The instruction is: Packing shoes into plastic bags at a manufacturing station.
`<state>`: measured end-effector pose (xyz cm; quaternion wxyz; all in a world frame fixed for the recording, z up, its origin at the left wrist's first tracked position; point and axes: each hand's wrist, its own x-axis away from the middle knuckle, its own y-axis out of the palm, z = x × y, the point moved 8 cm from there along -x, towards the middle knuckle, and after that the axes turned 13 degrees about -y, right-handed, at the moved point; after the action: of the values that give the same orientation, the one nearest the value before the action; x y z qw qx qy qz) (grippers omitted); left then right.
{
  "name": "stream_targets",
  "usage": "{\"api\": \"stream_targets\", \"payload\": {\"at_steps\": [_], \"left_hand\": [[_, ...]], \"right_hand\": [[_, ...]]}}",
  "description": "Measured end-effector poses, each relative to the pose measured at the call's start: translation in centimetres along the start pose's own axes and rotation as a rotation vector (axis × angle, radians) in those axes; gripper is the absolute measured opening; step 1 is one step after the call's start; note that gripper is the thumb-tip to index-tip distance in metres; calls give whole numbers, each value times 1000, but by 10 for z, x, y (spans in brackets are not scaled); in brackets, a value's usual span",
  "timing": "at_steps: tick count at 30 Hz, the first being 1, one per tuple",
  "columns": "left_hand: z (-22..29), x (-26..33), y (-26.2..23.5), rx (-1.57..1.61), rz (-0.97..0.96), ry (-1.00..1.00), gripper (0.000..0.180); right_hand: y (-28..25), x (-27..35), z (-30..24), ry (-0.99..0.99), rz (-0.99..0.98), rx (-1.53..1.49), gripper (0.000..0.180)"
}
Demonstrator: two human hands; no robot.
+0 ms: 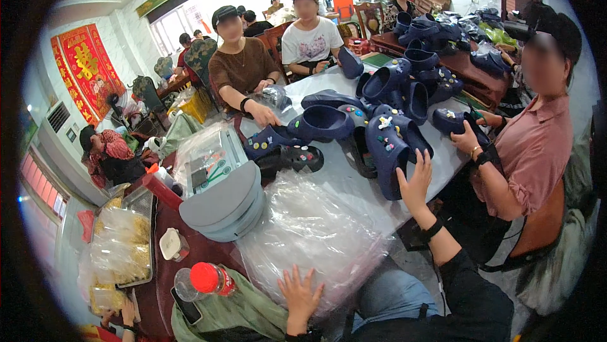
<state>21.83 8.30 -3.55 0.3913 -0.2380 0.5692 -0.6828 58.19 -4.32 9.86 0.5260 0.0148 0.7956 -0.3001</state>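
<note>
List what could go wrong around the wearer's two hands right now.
1. The right hand touches a navy clog lying near the table edge; a nudge might tip it off.
2. The left hand presses a slippery stack of clear plastic bags overhanging that edge; they may slide.

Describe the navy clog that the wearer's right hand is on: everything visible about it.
The navy clog is a foam-like slip-on shoe, dark blue, with small coloured charms pushed into the holes of its upper. It lies on the pale table, toe toward the wearer, at the near edge of a heap of like clogs. The right hand rests open against its right side, fingers spread upward. Its sole is hidden.
</note>
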Motion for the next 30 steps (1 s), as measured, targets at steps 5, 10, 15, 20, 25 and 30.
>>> {"api": "stream_targets", "payload": {"at_steps": [5, 10, 15, 20, 25, 30], "left_hand": [[0, 3, -2, 17, 12, -3, 55], [0, 2, 1, 7, -26, -10, 56], [-1, -1, 6, -9, -13, -12, 56], [-2, -2, 4, -25, -65, -58, 56], [10, -4, 2, -3, -50, -34, 56], [0, 1, 0, -30, -55, -73, 55]], "right_hand": [[61, 43, 55, 320, -376, -329, 61], [82, 59, 77, 555, -333, -454, 61], [111, 54, 93, 468, -257, -514, 58], [122, 37, 87, 526, -188, -609, 53], [140, 51, 130, 524, -116, -636, 37], [93, 22, 50, 337, -246, -703, 29]]}}
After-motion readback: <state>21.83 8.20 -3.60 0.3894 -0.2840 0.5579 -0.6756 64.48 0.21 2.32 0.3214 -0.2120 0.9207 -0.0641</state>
